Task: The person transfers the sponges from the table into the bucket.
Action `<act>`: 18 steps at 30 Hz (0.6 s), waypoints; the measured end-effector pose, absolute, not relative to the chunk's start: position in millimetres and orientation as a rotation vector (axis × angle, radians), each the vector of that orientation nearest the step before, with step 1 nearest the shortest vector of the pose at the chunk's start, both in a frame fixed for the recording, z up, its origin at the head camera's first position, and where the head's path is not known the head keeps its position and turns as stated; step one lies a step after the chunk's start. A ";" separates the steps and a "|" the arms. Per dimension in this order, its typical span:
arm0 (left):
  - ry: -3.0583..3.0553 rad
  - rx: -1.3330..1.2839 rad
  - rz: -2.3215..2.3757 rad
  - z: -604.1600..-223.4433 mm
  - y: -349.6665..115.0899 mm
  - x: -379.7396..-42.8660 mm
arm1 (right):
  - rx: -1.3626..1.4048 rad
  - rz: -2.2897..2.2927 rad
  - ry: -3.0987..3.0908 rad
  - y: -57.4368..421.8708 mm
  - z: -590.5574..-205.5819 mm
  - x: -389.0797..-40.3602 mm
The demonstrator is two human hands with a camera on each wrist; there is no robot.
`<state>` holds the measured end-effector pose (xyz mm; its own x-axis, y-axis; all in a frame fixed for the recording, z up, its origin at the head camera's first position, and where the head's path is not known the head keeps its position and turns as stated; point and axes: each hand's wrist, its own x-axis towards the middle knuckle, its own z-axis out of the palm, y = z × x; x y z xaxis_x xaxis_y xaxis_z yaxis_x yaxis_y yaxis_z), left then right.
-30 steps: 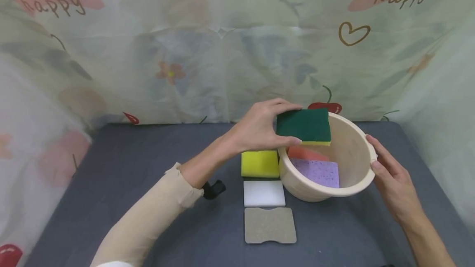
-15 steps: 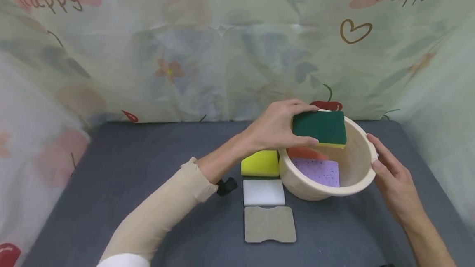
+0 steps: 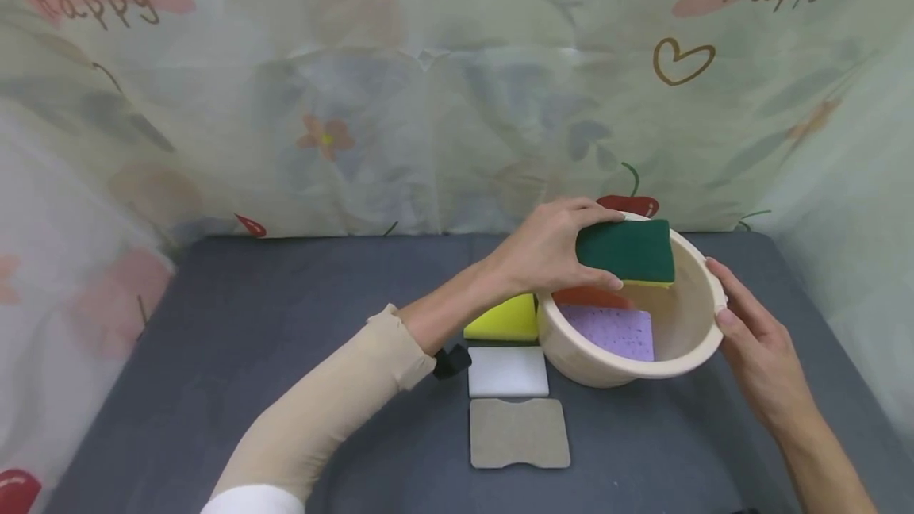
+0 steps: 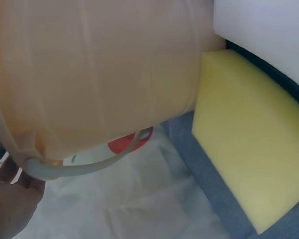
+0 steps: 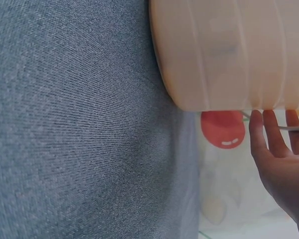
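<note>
My left hand (image 3: pixel 546 248) holds a green-and-yellow scouring sponge (image 3: pixel 628 252) between thumb and fingers, over the mouth of a cream bucket (image 3: pixel 593 371). The green face is uppermost. On the bucket's right side my right hand (image 3: pixel 757 347) grips the rim, thumb near the top edge. In the right wrist view, fingers of the right hand (image 5: pixel 284 149) lie along the bucket wall (image 5: pixel 229 55). Inside the bucket are a purple speckled sponge (image 3: pixel 614 333) and an orange-red sponge (image 3: pixel 589 297), partly covered. The left wrist view shows the bucket's outside (image 4: pixel 104 69) and its handle (image 4: pixel 84 169).
Left of the bucket, a yellow sponge (image 3: pixel 503 320), a white sponge (image 3: pixel 507 371) and a grey notched sponge (image 3: pixel 520 433) lie in a column on the dark table (image 3: pixel 286 316). A patterned curtain (image 3: pixel 428 117) stands behind.
My left hand has carried the scouring sponge rightward, from the bucket's left rim to farther over its mouth, and slightly lower. The right hand and bucket have stayed in place.
</note>
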<state>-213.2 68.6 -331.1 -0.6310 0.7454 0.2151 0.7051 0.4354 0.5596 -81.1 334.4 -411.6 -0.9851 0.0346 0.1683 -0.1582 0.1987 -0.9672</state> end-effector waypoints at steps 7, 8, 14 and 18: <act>2.620 1.286 0.947 -335.2 74.2 -212.8 | 0.129 1.926 -2.292 334.1 -412.0 -80.7; 2.620 1.287 0.948 -335.7 75.2 -212.2 | 0.133 1.935 -2.283 334.2 -412.0 -80.6; 2.639 1.284 0.931 -338.8 80.2 -210.5 | 0.159 1.957 -2.257 335.2 -412.0 -81.1; 2.664 1.287 0.921 -339.6 82.1 -211.3 | 0.173 1.982 -2.228 335.7 -412.0 -82.2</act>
<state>-211.3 82.1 -339.6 -0.6542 0.7268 0.2093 0.7009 0.4787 0.5288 -82.2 335.7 -412.0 -0.9815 0.0156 0.1909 -0.1878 0.1179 -0.9751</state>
